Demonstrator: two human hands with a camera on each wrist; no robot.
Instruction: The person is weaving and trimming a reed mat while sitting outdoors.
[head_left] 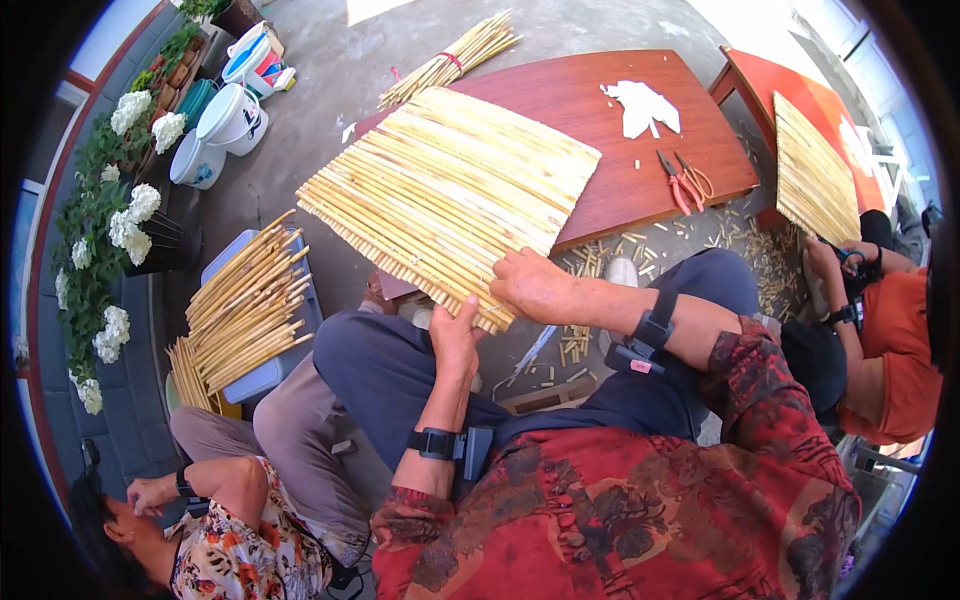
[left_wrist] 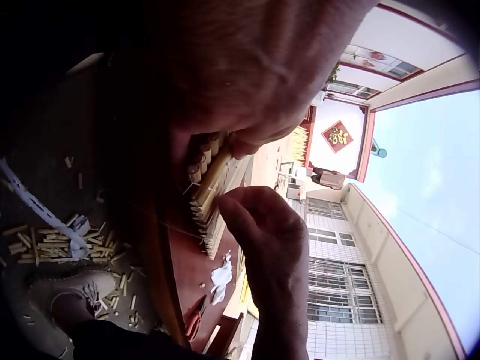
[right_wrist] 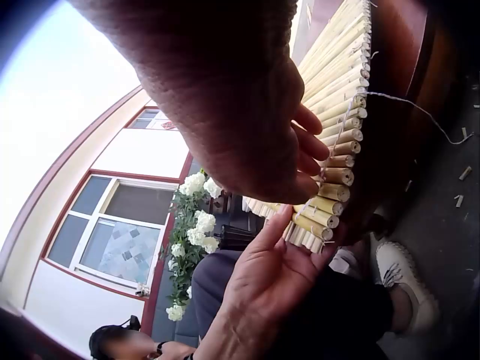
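A mat of pale stalks (head_left: 450, 180), bound side by side, slopes from the red-brown table (head_left: 690, 130) down to the person's lap. At its near corner the left hand (head_left: 455, 340) grips the edge, thumb on top and fingers beneath, as the right wrist view shows. Bent over the cut stalk ends at the right edge is the right hand (head_left: 535, 285), its fingertips pinched together close to the left thumb. A thin white thread (right_wrist: 420, 109) runs along those ends to the right fingertips, and its loose tail hangs off the side.
Red-handled pliers (head_left: 683, 185) and crumpled white paper (head_left: 645, 108) lie on the table. Loose stalks (head_left: 245, 310) fill a blue tub at left; a tied bundle (head_left: 455, 60) lies behind. Stalk offcuts (head_left: 765, 265) litter the floor. Other people sit on both sides.
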